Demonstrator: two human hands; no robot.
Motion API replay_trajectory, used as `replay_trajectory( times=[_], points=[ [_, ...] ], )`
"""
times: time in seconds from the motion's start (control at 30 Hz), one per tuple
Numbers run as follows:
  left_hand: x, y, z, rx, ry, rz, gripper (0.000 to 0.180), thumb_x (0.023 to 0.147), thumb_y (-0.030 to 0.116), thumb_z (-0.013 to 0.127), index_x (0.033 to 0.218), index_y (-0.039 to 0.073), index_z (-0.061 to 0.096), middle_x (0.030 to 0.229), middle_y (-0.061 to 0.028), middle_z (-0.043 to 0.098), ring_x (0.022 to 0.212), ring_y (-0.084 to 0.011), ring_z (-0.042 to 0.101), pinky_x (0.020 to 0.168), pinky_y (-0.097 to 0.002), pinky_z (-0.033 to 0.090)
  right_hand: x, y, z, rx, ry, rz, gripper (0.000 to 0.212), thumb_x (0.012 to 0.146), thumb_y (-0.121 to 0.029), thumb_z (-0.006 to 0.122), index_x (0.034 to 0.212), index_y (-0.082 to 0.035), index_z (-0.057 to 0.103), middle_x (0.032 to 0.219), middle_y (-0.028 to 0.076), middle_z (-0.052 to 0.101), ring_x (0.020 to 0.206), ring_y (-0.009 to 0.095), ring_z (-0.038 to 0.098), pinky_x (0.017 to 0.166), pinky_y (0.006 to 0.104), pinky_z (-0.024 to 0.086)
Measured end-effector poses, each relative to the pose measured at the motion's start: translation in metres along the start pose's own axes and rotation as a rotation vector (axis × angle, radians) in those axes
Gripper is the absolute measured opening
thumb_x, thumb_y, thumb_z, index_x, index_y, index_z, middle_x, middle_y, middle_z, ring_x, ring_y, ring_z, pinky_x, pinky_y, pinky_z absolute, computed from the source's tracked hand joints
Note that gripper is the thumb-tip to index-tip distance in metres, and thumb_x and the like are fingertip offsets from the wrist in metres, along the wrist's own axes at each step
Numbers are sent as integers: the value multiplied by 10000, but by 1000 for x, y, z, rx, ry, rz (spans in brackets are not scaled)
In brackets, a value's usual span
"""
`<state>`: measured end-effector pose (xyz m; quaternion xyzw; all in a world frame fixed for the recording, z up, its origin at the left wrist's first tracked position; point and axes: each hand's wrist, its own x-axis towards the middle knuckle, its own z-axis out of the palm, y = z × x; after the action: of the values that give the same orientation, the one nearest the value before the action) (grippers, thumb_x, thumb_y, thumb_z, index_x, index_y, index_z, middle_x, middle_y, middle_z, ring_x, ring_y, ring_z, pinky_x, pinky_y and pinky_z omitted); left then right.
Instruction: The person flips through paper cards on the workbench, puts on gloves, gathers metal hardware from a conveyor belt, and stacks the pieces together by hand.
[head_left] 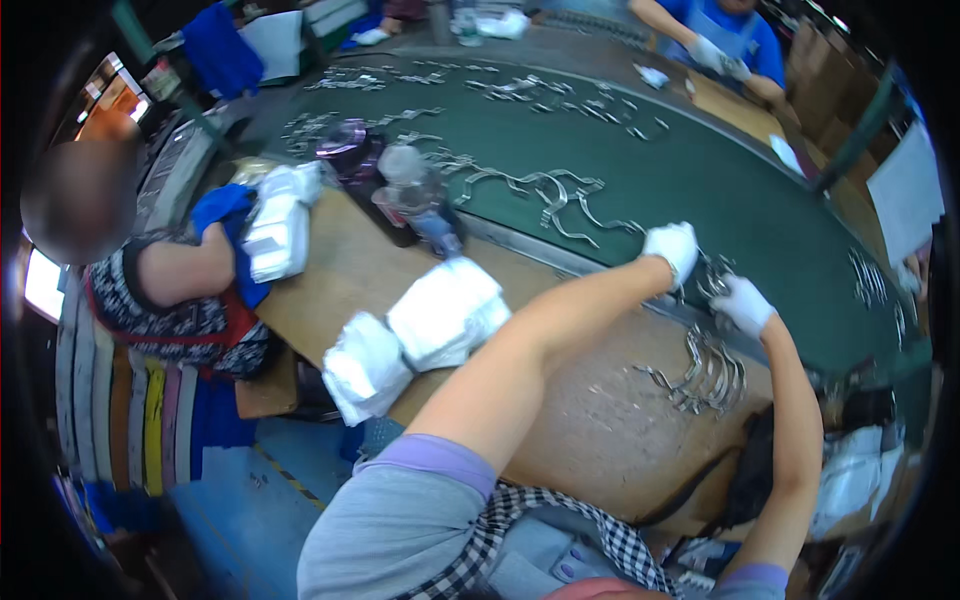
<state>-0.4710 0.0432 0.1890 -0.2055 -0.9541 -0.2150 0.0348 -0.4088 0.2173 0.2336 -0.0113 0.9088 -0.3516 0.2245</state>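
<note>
A: Metal clips (714,283), the thin bent ones, lie in a tangle at the near edge of the green belt (760,215), right where both gloved hands meet. More of them sit in a fanned stack (708,372) on the wooden bench (600,420) just below.

B: How would they handle?

A: My guess is light and stiff: springy wire or strip, shiny, with curved arms that hook into each other. Slippery on bare metal, though the white knit gloves should bite. I'd take one by its outer bow, not the ends, so it lifts free of its neighbours.

B: And the grips?

A: The left hand (672,248) is curled down on the clips at the belt's edge; the right hand (742,303) is bunched just beside it, over the same tangle. Whether either grip has actually closed on a piece I cannot tell, as the fingers are turned away and blurred.

B: What else is about?

A: Soft white bundles (445,312) on the bench, a clear plastic bottle (410,180), and scattered clips up the belt. A seated person (180,290) is at the left; another's gloved hands (715,58) work at the far side.
</note>
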Motion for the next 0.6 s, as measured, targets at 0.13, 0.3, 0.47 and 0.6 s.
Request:
replay_trajectory(
  times=[0.13, 0.3, 0.47, 0.6],
  points=[
    [-1, -22, -34, -348, 80, -107, 254, 823, 107, 568, 1030, -39, 575, 914, -258, 652, 831, -381, 660, 746, -428, 538, -28, -14, 14, 672, 73, -83, 195, 842, -48, 543, 1031, 1, 542, 816, 52, 595, 591, 86, 535, 515, 202, 412],
    [-73, -40, -84, -1673, -150, -371, 181, 888, 68, 572, 1036, -29, 610, 889, -116, 663, 755, -200, 666, 663, -336, 546, -80, -51, 50, 1084, 212, -238, 252, 853, -84, 581, 1088, -14, 522, 884, 32, 578, 679, 84, 525, 587, 204, 424],
    [-158, -49, -60, -1876, -237, -521, 201, 925, 114, 525, 1077, 3, 594, 951, -93, 649, 802, -196, 638, 682, -339, 525, -105, -84, 101, 996, 166, -255, 429, 862, -127, 586, 1259, 3, 490, 997, 54, 606, 765, 96, 568, 663, 231, 469],
    [-202, -47, -64, -2166, -264, -440, 299, 958, 194, 396, 1125, -8, 538, 1022, -116, 637, 896, -190, 620, 773, -316, 501, -115, -88, 143, 512, 203, -315, 303, 839, -113, 616, 1111, 12, 570, 954, 64, 652, 796, 143, 603, 744, 282, 486]
  ],
)
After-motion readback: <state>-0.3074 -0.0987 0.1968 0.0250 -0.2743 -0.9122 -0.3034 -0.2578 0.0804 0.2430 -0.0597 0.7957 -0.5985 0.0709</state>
